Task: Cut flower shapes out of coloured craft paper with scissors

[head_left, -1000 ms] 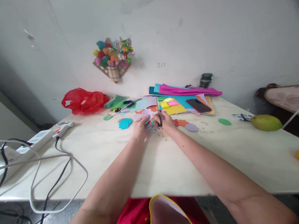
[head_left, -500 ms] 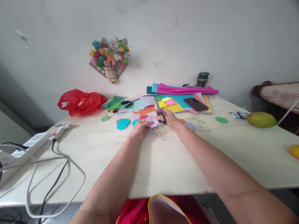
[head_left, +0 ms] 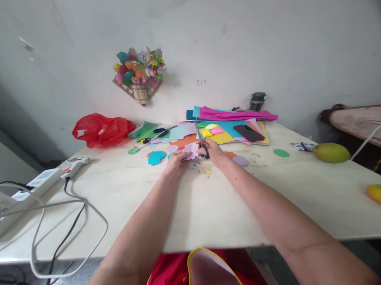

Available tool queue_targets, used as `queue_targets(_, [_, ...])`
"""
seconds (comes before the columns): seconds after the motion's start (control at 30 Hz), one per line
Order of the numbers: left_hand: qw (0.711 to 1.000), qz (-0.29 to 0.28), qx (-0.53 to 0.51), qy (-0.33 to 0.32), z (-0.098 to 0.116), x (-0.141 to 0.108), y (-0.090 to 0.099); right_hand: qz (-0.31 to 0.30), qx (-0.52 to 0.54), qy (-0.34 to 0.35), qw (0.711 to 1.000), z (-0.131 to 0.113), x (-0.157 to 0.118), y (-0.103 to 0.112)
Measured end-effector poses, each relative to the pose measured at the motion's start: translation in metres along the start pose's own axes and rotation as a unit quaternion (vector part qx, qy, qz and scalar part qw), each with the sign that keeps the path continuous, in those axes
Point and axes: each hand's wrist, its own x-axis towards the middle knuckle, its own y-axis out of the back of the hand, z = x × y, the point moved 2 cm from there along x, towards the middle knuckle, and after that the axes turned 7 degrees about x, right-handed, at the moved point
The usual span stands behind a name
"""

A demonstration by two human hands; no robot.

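A scalloped lilac paper flower [head_left: 191, 150] is pinched in my left hand [head_left: 177, 161] near the middle of the table. My right hand [head_left: 211, 151] grips the dark handles of a pair of scissors [head_left: 204, 148], whose blades point up and away, just right of the flower. Blue scalloped paper pieces [head_left: 156, 157] lie to the left of my left hand. Round lilac and orange pieces [head_left: 240, 161] are right of my right hand. Small paper scraps [head_left: 207, 173] are scattered below the hands.
Coloured sheets, a dark phone [head_left: 249, 133] and a second pair of scissors [head_left: 163, 131] lie behind. A red plastic bag [head_left: 103, 130] is at back left, a power strip [head_left: 36, 187] with loose cables at left. A green mango [head_left: 331, 153] sits at right.
The lilac flower and my left hand have shifted slightly left. The scissors have turned a little in my right hand.
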Motion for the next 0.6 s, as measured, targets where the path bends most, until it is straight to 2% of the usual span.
queue_targets(0.47, [0.997, 0.075, -0.021, -0.014, 0.001, 0.003, 0.003, -0.031, -0.022, -0.029, 0.999, 0.012, -0.003, -0.008])
queue_targets(0.6, [0.996, 0.074, -0.027, -0.037, 0.001, 0.006, 0.008, -0.044, -0.022, -0.042, 0.998, 0.011, -0.004, -0.007])
